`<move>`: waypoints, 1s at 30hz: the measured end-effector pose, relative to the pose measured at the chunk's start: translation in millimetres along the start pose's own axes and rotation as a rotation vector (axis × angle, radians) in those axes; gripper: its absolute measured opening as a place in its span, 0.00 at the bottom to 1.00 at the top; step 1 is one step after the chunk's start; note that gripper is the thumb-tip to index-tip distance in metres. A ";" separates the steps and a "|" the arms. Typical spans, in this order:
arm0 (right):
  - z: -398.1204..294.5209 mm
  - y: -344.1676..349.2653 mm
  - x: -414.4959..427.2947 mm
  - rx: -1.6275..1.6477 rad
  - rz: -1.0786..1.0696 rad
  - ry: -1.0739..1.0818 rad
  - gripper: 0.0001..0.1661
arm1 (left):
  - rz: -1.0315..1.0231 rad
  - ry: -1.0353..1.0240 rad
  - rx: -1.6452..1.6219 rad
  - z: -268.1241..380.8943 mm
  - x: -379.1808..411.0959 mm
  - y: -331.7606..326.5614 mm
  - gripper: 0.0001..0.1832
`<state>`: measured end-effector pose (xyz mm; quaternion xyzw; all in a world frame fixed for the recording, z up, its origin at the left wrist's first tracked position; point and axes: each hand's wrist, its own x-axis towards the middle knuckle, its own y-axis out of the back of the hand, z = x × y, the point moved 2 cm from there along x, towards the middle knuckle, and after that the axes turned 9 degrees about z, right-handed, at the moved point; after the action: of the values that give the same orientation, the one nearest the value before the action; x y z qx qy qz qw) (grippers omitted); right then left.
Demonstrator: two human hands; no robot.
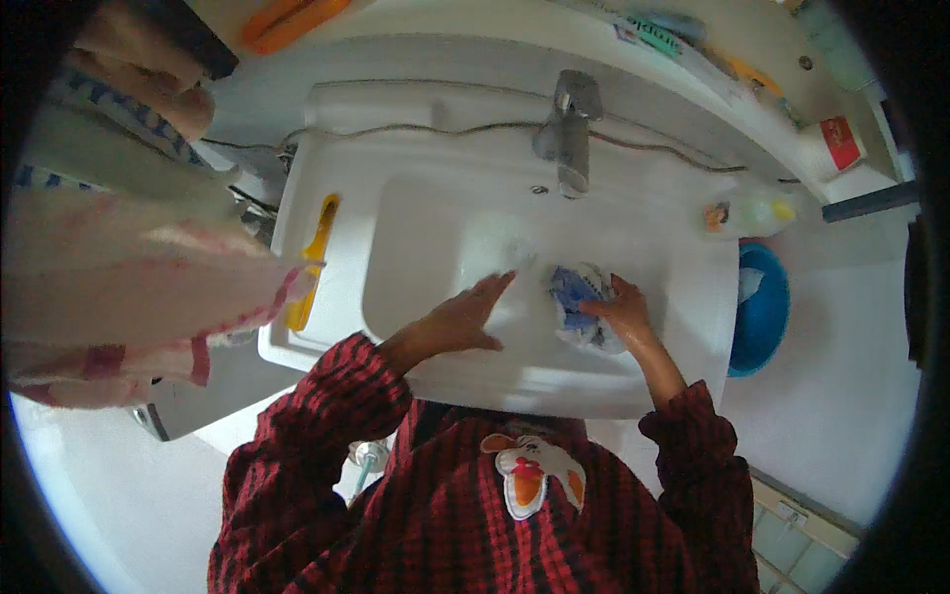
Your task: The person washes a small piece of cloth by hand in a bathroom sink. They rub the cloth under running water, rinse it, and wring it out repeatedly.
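A crumpled blue and white cloth [575, 297] lies in the right half of the white washbasin [415, 371]. My right hand [623, 312] grips its right side, thumb on the blue part and fingers at the edge. My left hand [460, 319] hangs over the basin to the left of the cloth, fingers stretched out and holding nothing. Beyond both hands stands the grey metal faucet [574, 148], its spout pointing toward me. Some wet sheen shows on the basin floor below the spout.
A yellow long-handled plastic item [320, 230] lies on the basin's left ledge. Towels [133, 275] hang at the left. On the back right corner is a clear bottle with a yellow cap [753, 211]. A blue tub [764, 319] sits beyond the right edge. Behind runs a shelf [460, 48].
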<state>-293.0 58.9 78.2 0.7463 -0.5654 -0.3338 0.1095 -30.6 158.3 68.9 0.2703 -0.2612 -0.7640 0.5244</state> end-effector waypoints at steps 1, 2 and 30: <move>-14.6 -10.1 -5.0 0.155 -0.066 -0.017 0.35 | 0.120 -0.103 0.030 8.0 5.9 -1.0 0.59; -29.6 -14.4 -14.3 0.399 -0.120 -0.093 0.29 | 0.210 -0.163 0.080 10.0 15.6 -3.8 0.57; -100.8 -149.5 -6.4 0.030 -0.078 0.374 0.29 | -0.055 0.372 -2.006 -109.8 66.6 -15.7 0.33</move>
<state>-115.9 93.6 75.6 0.8182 -0.5106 -0.1850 0.1886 14.2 87.7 -29.9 -0.1733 0.5912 -0.5884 0.5237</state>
